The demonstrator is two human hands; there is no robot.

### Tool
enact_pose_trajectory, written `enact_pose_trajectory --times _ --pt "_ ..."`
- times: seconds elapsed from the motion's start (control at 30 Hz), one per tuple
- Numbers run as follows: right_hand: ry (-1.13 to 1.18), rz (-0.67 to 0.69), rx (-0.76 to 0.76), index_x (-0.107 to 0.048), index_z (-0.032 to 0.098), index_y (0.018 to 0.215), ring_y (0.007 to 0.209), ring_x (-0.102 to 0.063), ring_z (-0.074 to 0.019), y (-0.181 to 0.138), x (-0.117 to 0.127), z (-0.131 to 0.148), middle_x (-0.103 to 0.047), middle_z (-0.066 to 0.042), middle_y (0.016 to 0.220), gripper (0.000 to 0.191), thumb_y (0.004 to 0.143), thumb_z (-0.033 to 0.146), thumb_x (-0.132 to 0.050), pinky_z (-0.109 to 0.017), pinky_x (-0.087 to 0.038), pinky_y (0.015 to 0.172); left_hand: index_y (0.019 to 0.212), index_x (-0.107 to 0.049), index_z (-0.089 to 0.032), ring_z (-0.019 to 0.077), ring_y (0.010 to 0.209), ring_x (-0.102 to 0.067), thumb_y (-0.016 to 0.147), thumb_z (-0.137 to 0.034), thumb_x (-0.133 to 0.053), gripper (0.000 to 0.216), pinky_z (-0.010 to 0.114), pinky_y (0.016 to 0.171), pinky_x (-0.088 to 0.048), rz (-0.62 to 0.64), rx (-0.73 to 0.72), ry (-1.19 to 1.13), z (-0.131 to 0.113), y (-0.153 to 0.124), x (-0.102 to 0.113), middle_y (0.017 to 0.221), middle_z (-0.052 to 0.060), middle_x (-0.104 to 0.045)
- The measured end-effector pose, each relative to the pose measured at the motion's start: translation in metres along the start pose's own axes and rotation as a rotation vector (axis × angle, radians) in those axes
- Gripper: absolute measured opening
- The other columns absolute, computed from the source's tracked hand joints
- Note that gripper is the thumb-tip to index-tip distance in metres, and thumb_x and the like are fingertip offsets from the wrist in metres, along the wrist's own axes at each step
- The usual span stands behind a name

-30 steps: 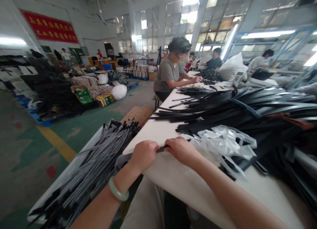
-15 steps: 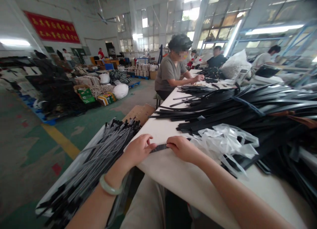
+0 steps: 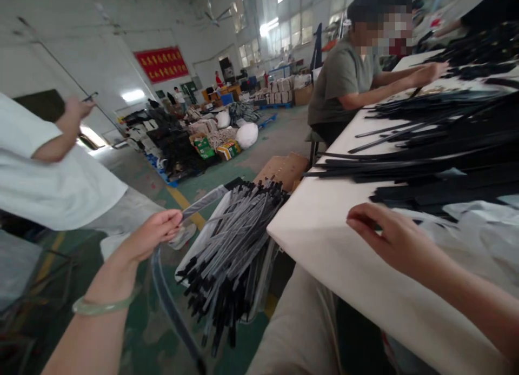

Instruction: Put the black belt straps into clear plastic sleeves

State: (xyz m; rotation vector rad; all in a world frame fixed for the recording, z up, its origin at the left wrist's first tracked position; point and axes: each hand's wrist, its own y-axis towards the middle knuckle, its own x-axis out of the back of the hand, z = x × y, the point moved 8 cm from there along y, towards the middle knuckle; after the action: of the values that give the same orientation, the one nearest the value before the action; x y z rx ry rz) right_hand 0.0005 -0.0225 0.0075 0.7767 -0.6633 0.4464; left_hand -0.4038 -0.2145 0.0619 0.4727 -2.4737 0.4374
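My left hand [image 3: 156, 232] is closed around a long grey and black strap [image 3: 172, 299]. One end of the strap runs up and right from the fingers, and the rest hangs in a curve below. This hand is left of a pile of similar straps [image 3: 239, 240] in a white tray, away from the table. Over the near part of the white table [image 3: 308, 218] is my right hand [image 3: 389, 234], its fingers loosely curved with nothing visible in them. Beside it lie a clear plastic bag [image 3: 478, 229] and black straps [image 3: 438, 196].
A co-worker in a grey shirt [image 3: 344, 83] sits on the table's far left side, hands over black strips. At left, a person in white [image 3: 60, 169] stands close to my left arm. A cardboard box [image 3: 284, 169] lies behind the strap tray. Stacked goods [image 3: 186, 148] fill pallets beyond.
My view has turned left. My left hand has moved from the table out past the tray, carrying the strap. My right hand has let go of the strap. A person in white has come into view.
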Motion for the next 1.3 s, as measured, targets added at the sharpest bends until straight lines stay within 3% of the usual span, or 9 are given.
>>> enact_pose_trajectory --times 0.13,0.23,0.4,0.57,0.67,0.73,0.83,1.0,1.3 --pt "-0.046 -0.052 -0.018 -0.054 0.022 0.087 0.065 -0.057 -0.0187 0.003 0.012 0.0 -0.061 -0.005 0.076 0.021 0.092 0.039 -0.043 -0.029 -0.041 0.06 0.07 -0.04 -0.019 0.0056 0.043 -0.027 0.081 -0.059 -0.046 0.042 0.018 0.043 -0.019 -0.003 -0.018 0.071 0.022 0.05 -0.005 0.056 -0.008 -0.032" --pt "-0.079 -0.126 -0.042 -0.053 0.021 0.085 0.067 -0.056 -0.0176 0.009 0.035 0.003 -0.06 -0.004 0.076 0.019 0.092 0.036 -0.042 -0.028 -0.041 0.064 0.081 -0.048 -0.017 0.0126 0.057 -0.05 0.077 -0.058 -0.049 0.041 0.023 0.051 -0.039 -0.072 -0.112 0.181 0.018 0.113 -0.033 0.067 -0.001 -0.05" --pt "-0.214 -0.451 -0.214 -0.052 0.02 0.08 0.063 -0.05 -0.0151 0.009 0.107 -0.027 -0.053 -0.001 0.068 0.021 0.092 0.034 -0.043 -0.026 -0.038 0.061 0.131 -0.033 -0.012 0.0278 0.117 -0.05 0.079 -0.05 -0.052 0.067 0.042 0.094 -0.043 -0.147 -0.454 0.17 -0.079 0.179 -0.126 0.128 0.019 -0.046" --pt "-0.203 -0.461 -0.25 -0.056 0.018 0.085 0.07 -0.051 -0.0165 0.004 0.132 -0.072 -0.056 -0.003 0.075 0.027 0.094 0.036 -0.039 -0.027 -0.039 0.067 0.127 -0.043 -0.019 0.0225 0.111 -0.054 0.078 -0.04 -0.06 0.056 0.038 0.092 -0.045 0.27 -0.9 0.125 -0.213 0.113 -0.28 0.13 0.013 -0.047" --pt "-0.097 -0.34 -0.23 -0.059 0.017 0.091 0.08 -0.056 -0.0175 0.006 0.111 -0.094 -0.062 -0.006 0.085 0.032 0.095 0.035 -0.034 -0.028 -0.044 0.074 0.123 -0.051 -0.019 0.0237 0.099 -0.057 0.062 -0.038 -0.076 0.069 0.034 0.081 -0.048 0.558 -1.023 0.315 -0.246 0.062 -0.363 0.116 0.011 -0.058" --pt "-0.073 -0.265 -0.214 -0.062 0.017 0.098 0.086 -0.059 -0.0175 0.005 0.095 -0.102 -0.065 -0.007 0.093 0.037 0.097 0.036 -0.03 -0.028 -0.046 0.078 0.104 -0.062 -0.017 0.0227 0.086 -0.06 0.061 -0.031 -0.076 0.047 0.031 0.074 -0.046 0.554 -0.979 0.398 -0.251 0.054 -0.39 0.095 0.008 -0.066" --pt "-0.037 -0.115 -0.178 -0.061 0.018 0.116 0.104 -0.058 -0.0207 0.003 0.072 -0.108 -0.065 -0.008 0.113 0.041 0.093 0.046 -0.041 -0.032 -0.044 0.092 0.069 -0.065 -0.015 0.0203 0.074 -0.061 0.073 -0.024 -0.06 0.01 0.029 0.068 -0.043 0.429 -0.914 0.411 -0.248 0.065 -0.393 0.071 0.006 -0.066" --pt "-0.145 0.241 -0.151 -0.041 0.026 0.14 0.136 -0.025 -0.0326 -0.004 0.046 -0.106 -0.038 -0.009 0.145 0.077 0.075 0.062 -0.062 -0.05 -0.013 0.112 0.064 -0.063 -0.014 0.0161 0.053 -0.059 0.076 -0.036 -0.054 0.026 0.024 0.052 -0.04 0.351 -0.729 0.366 -0.222 0.093 -0.36 0.058 0.004 -0.064" --pt "-0.262 0.413 -0.187 -0.038 0.034 0.141 0.139 -0.013 -0.0363 -0.013 0.033 -0.104 -0.022 -0.006 0.152 0.078 0.074 0.069 -0.057 -0.057 -0.006 0.11 0.062 -0.062 -0.018 0.0191 0.064 -0.06 0.077 -0.034 -0.05 0.025 0.026 0.062 -0.036 0.023 -0.713 0.622 -0.205 0.097 -0.267 0.061 0.003 -0.065"
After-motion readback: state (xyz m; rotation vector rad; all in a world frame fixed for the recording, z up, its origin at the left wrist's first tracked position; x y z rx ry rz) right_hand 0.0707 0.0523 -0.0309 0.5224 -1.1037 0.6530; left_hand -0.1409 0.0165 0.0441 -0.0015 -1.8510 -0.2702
